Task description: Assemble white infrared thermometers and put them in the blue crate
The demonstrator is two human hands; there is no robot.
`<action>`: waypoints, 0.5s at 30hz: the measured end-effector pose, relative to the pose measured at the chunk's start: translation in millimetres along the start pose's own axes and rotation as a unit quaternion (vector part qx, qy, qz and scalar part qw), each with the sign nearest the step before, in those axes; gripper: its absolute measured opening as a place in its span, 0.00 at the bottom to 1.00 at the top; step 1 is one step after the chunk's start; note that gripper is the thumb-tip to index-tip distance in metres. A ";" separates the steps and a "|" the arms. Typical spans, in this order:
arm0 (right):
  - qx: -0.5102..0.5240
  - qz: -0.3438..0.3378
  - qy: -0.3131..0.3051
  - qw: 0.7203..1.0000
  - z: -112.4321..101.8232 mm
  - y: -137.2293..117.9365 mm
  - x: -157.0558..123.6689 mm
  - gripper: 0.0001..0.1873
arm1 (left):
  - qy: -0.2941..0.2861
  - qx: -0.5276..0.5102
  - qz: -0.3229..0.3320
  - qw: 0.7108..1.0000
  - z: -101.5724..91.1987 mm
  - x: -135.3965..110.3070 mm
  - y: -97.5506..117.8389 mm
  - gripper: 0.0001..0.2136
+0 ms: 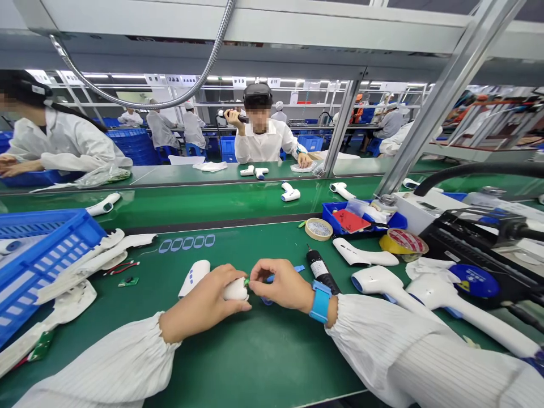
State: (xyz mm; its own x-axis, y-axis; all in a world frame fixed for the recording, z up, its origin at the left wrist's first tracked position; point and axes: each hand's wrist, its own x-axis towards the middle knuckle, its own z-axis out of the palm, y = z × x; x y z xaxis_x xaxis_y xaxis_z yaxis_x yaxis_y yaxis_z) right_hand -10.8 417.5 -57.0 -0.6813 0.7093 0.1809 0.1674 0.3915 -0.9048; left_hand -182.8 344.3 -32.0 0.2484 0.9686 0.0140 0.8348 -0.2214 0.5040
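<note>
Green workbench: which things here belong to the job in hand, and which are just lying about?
Likely part of the job:
white housing, held in the left hand
small green part, pinched by the right hand

Probably just lying about, untouched:
beige tape roll
yellow tape roll
round blue disc

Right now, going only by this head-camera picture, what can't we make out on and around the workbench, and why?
All in the head view:
- White part: its near-left end is hidden by the left hand.
- Green piece: too small, and partly covered by the right hand.
- Blue basket: cut off by the left edge.
- Black tool: its label's print is too small to read.
</note>
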 end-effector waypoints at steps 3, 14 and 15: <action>0.018 0.009 -0.006 1.000 -5.0 0.5 -0.8 0.04 | -0.005 -0.002 -0.010 1.000 -0.8 1.7 -2.2 0.17; -0.002 0.067 -0.030 0.997 -0.1 14.7 2.7 0.06 | -0.021 0.166 0.027 0.986 2.5 12.5 6.1 0.13; -0.018 0.071 -0.030 0.997 -1.5 15.7 2.5 0.07 | -0.025 0.224 0.034 0.974 0.4 14.7 8.7 0.12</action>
State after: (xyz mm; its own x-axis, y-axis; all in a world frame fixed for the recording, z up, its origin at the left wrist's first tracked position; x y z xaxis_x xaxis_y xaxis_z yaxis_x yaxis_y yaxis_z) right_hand -8.8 426.4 -70.2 -0.6896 0.7237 0.0268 0.2907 0.3106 -0.9050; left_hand -171.7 356.5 -27.8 0.3251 0.9456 -0.0142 0.9433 -0.3232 0.0757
